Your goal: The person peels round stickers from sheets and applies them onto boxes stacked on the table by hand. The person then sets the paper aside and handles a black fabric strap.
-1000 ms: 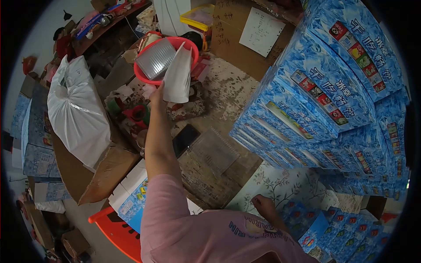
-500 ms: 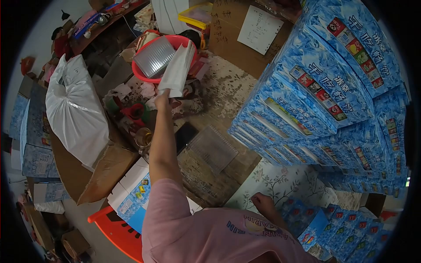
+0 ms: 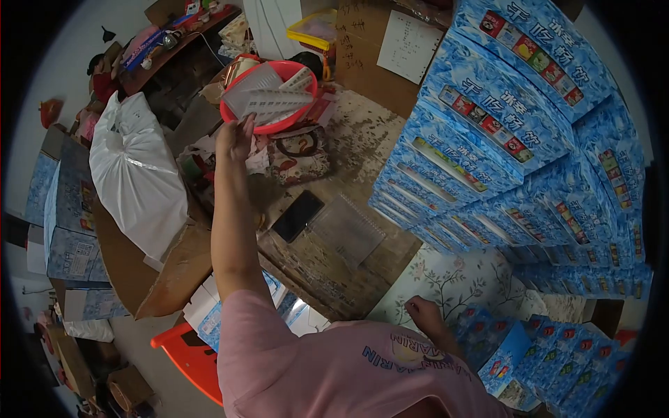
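Observation:
My left hand reaches forward to the near rim of a red plastic basin, its fingers apart. Just beyond the fingertips, printed white label sheets lie across the basin; the hand looks free of them. A ribbed clear plastic piece sits beside the sheets in the basin. My right hand stays low by my body, over a floral cloth, with its fingers curled in and nothing visible in them.
Blue printed boxes stand stacked high on the right. A phone and a clear-covered spiral notebook lie on the wooden table. A patterned pouch is near the basin. At left, a white bag fills a cardboard box.
My left hand has let go of the white sheets, which now lie in the basin, and has drawn slightly left. The view has shifted a little. My right hand stays curled.

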Demonstrator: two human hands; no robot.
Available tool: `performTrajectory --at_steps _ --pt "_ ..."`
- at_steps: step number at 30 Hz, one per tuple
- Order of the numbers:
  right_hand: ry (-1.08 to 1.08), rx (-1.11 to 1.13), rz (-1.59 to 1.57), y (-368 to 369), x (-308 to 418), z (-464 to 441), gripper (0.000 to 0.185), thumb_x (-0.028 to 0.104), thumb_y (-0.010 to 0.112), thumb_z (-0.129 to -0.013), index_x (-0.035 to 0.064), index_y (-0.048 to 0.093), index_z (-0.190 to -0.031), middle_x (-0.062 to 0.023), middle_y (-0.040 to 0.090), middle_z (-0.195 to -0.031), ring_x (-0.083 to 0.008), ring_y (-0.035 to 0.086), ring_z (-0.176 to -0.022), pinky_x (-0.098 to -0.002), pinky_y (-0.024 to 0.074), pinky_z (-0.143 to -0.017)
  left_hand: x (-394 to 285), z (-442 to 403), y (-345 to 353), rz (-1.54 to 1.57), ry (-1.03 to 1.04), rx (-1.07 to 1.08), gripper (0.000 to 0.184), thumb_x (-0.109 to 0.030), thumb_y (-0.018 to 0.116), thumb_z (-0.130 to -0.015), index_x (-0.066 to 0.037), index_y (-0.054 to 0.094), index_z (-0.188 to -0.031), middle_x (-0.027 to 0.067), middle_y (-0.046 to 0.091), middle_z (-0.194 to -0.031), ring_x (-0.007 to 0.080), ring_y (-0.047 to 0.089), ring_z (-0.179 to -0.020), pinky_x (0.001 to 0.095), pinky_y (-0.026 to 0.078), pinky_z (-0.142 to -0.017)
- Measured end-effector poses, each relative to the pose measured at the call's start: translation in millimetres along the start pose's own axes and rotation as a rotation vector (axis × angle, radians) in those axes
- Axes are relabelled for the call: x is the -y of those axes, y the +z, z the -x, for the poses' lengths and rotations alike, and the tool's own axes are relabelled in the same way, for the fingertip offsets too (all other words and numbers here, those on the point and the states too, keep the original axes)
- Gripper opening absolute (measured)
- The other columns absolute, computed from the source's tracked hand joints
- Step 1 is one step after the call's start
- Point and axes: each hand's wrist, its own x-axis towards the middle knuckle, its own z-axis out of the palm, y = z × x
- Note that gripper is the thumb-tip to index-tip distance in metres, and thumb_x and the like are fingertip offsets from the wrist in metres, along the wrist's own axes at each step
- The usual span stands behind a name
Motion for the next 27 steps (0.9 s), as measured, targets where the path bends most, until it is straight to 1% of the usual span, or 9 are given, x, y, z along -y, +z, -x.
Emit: performTrajectory --at_steps 5,8,10,13,15,20,22,25,27 --pt "0.002 -0.012 -0.015 -2.0 3.1 11.7 0.017 0.023 0.058 -0.081 0.0053 0.058 -0.083 -0.0131 0.061 -0.069 -0.031 0.059 -0.063 -0.0379 0.0458 -0.055 -12.3 88.0 -25.0 0.16 0.01 0.022 0.029 -0.009 0.04 -0.089 0.007 0.043 -0.113 0.0191 0.056 -0.109 0.0256 0.056 -0.103 0.0303 0.053 -0.079" --pt "-0.063 -0.08 0.01 -7.9 9.8 16.7 0.016 0.02 0.058 -0.081 0.0053 0.059 -0.086 -0.0115 0.059 -0.065 -0.0251 0.06 -0.059 -0.0352 0.0456 -0.054 -10.9 159.9 -40.3 0.183 0.025 0.18 0.027 -0.009 0.045 -0.086 0.003 0.048 -0.11 0.0154 0.059 -0.102 0.0195 0.062 -0.085 0.0236 0.054 -0.064" --pt "0.008 -0.072 -0.322 -24.3 27.2 18.2 0.014 0.017 0.057 -0.084 0.004 0.06 -0.088 -0.0077 0.058 -0.062 -0.0142 0.057 -0.055 -0.0291 0.0441 -0.051 -6.5 204.9 -52.6 0.246 -0.078 0.431 0.027 -0.01 0.051 -0.083 -0.001 0.051 -0.109 0.0096 0.061 -0.092 0.0141 0.06 -0.074 0.0205 0.05 -0.055" --pt "-0.112 -0.136 -0.526 -55.9 61.2 18.2 0.014 0.015 0.055 -0.086 0.0026 0.06 -0.091 -0.0033 0.057 -0.065 -0.0072 0.053 -0.057 -0.0233 0.0423 -0.05 1.3 270.5 -43.6 0.375 -0.27 0.437 0.03 -0.017 0.054 -0.081 -0.002 0.051 -0.106 0.0071 0.056 -0.076 0.0099 0.053 -0.062 0.0212 0.044 -0.048" --pt "-0.181 -0.159 -0.67 -80.6 96.0 25.6 0.017 0.017 0.052 -0.089 0.0021 0.059 -0.095 -0.0033 0.058 -0.073 -0.0077 0.054 -0.06 -0.0212 0.0434 -0.053 10.5 296.8 -37.4 0.434 -0.389 0.666 0.031 -0.021 0.052 -0.083 -0.002 0.05 -0.108 0.0085 0.054 -0.072 0.0094 0.05 -0.056 0.0205 0.041 -0.047" --pt "-0.437 -0.023 -0.938 -99.5 137.2 24.7 0.043 0.029 0.054 -0.087 0.0049 0.046 -0.122 -0.0094 0.058 -0.1 -0.0159 0.058 -0.088 -0.0284 0.0458 -0.075 46.1 356.2 -33.7 0.717 -0.696 0.748 0.031 -0.025 0.052 -0.085 0.0 0.053 -0.104 0.0081 0.051 -0.063 0.0118 0.045 -0.049 0.0175 0.036 -0.038" --pt "-0.396 0.307 -1.421 -93.0 151.0 23.8 0.039 0.019 0.05 -0.09 0.0056 0.042 -0.125 -0.0109 0.054 -0.114 -0.0179 0.055 -0.099 -0.0295 0.0441 -0.084 65.0 378.0 -32.0 0.667 -0.921 0.775 0.03 -0.026 0.051 -0.085 -0.003 0.056 -0.103 0.0088 0.052 -0.065 0.0124 0.045 -0.049 0.0191 0.035 -0.038" --pt "-0.369 0.341 -1.841 -75.5 164.0 41.6 0.048 0.027 0.058 -0.084 0.0025 0.044 -0.123 -0.0118 0.056 -0.113 -0.023 0.055 -0.101 -0.0342 0.0425 -0.089 102.3 405.0 -31.1 0.613 -0.983 0.618 0.027 -0.027 0.05 -0.087 -0.006 0.054 -0.104 0.0038 0.047 -0.058 0.0065 0.043 -0.044 0.017 0.035 -0.036" --pt "-0.403 0.132 -1.768 -84.8 169.5 54.5 0.045 0.022 0.06 -0.083 0.0017 0.046 -0.121 -0.0117 0.056 -0.112 -0.0228 0.055 -0.102 -0.0343 0.0431 -0.089 119.2 409.2 -32.1 0.546 -1.064 0.666 0.033 -0.031 0.049 -0.088 -0.007 0.052 -0.11 0.0067 0.053 -0.067 0.0088 0.049 -0.05 0.0172 0.04 -0.041"
